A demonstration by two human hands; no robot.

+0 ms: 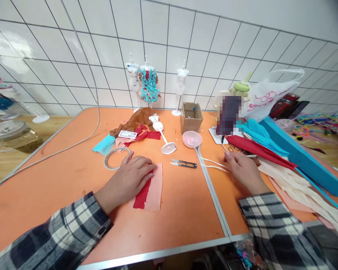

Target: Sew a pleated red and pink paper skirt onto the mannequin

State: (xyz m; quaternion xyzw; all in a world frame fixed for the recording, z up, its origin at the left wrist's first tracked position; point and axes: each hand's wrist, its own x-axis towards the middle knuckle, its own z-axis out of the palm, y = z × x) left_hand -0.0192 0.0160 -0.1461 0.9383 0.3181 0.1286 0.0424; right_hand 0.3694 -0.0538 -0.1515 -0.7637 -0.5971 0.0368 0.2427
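My left hand (135,174) lies palm down, fingers stretched out, over a red crepe paper strip (142,197) on a wider pale pink crepe paper piece (154,191). It hides their upper left part. A roll of tape (108,162) lies flat just beyond that hand. On the right, my right hand (243,168) is closed, its fingers curled at a white cord (214,162) whose strands run left over the table. The exact grip is partly hidden. Between the hands lie small thread snips (183,164), blades pointing left, apart from both.
A pink bowl (192,139), a cardboard box (191,116) and a toppled mini mannequin (166,147) stand or lie ahead. Upright mannequins (181,84) line the tiled wall. A phone stand (218,137), red crepe paper (259,150) and a blue tray (307,161) are on the right.
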